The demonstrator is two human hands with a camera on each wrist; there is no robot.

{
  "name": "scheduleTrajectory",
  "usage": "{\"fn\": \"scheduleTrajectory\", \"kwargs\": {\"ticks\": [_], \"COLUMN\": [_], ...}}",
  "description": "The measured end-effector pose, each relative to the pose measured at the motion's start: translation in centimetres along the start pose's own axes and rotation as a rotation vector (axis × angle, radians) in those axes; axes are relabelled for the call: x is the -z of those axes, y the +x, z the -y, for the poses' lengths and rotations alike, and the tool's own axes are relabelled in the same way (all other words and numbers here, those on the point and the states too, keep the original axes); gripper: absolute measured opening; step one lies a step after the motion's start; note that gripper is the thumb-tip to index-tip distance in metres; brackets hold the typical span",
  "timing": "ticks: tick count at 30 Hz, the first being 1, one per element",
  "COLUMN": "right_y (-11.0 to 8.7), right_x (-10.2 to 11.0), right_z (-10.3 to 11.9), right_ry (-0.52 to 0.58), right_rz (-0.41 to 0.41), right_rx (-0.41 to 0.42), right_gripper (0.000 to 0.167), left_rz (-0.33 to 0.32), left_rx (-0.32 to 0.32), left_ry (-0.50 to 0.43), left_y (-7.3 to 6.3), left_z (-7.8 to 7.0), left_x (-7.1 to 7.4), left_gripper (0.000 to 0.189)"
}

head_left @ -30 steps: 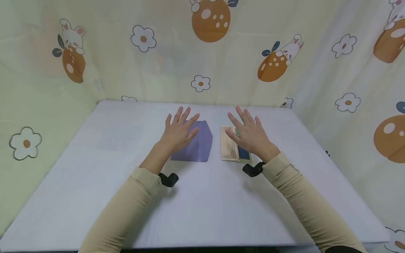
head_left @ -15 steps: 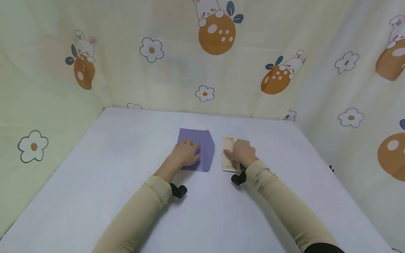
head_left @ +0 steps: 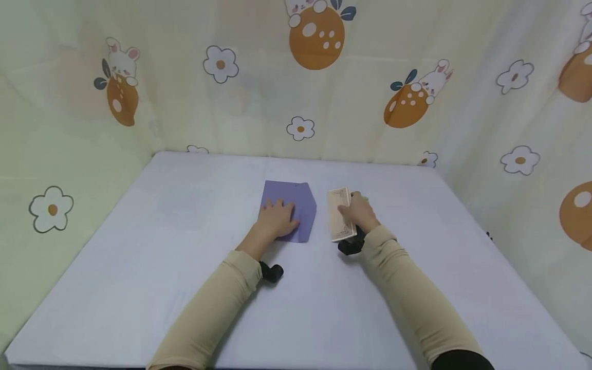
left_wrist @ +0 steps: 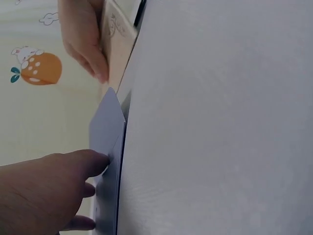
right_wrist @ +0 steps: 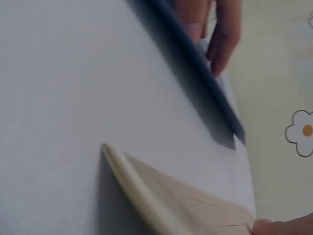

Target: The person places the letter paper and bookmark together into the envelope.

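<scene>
A purple envelope (head_left: pixel 289 191) lies flat on the white table, its pointed flap side facing right. My left hand (head_left: pixel 276 220) rests on it with the fingers spread. In the left wrist view the thumb and fingertips of that hand meet the envelope's face (left_wrist: pixel 106 117). To the right, my right hand (head_left: pixel 361 211) grips a beige folded card (head_left: pixel 337 218) with ornamental corner print, thumb on its face and fingers at its right side. The right wrist view shows the card's thick edge (right_wrist: pixel 132 188) tilted up off the table. My right hand hides part of it.
A white-covered table (head_left: pixel 296 308) spreads around both things. Behind it and at both sides hangs a pale curtain (head_left: pixel 259 103) printed with flowers and rabbits. Black wrist cameras sit at the left cuff (head_left: pixel 272 272) and the right cuff (head_left: pixel 351 245).
Both hands have come down from above the table, the left onto the envelope and the right onto the card. Since half a second ago the card has tilted up in the right hand's grip.
</scene>
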State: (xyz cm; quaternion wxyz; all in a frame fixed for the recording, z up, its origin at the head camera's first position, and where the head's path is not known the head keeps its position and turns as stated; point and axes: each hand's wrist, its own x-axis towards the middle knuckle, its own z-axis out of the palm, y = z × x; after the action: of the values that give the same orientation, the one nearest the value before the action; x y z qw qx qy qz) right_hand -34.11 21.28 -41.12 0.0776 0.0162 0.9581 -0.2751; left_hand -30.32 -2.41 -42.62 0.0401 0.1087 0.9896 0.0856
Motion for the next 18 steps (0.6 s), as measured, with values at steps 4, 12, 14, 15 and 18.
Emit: {"fn": "scheduleTrajectory", "kwargs": {"ticks": [4,12,14,15,18], "right_y": [0.1,-0.9,-1.1,-1.2,-0.9], "right_x": [0.8,2.4,2.3,2.1,1.4], "right_z": [-0.2,1.3,2.0,2.4,3.5], "right_ry": [0.160,0.552,0.597,0.596,0.549], "right_rz": [-0.044,-0.200,-0.203,-0.204,-0.227], "right_rx": [0.049,0.059,0.085,0.101,0.122], "right_gripper": [0.061,0.051,0.051,0.051,0.051], "left_rz": [-0.005,-0.022,-0.038,-0.046,-0.071], "left_rx": [0.010,-0.035,-0.046,-0.052,-0.066], "left_ry": [0.001,-0.041,-0.050,-0.053,-0.068], "left_y": [0.3,0.4,0.3,0.3,0.3], "left_z": [0.0,0.3,0.6,0.8,1.4], "left_x": [0.1,0.6,0.9,1.1,1.3], "left_gripper": [0.060,0.059,0.058,0.058,0.056]}}
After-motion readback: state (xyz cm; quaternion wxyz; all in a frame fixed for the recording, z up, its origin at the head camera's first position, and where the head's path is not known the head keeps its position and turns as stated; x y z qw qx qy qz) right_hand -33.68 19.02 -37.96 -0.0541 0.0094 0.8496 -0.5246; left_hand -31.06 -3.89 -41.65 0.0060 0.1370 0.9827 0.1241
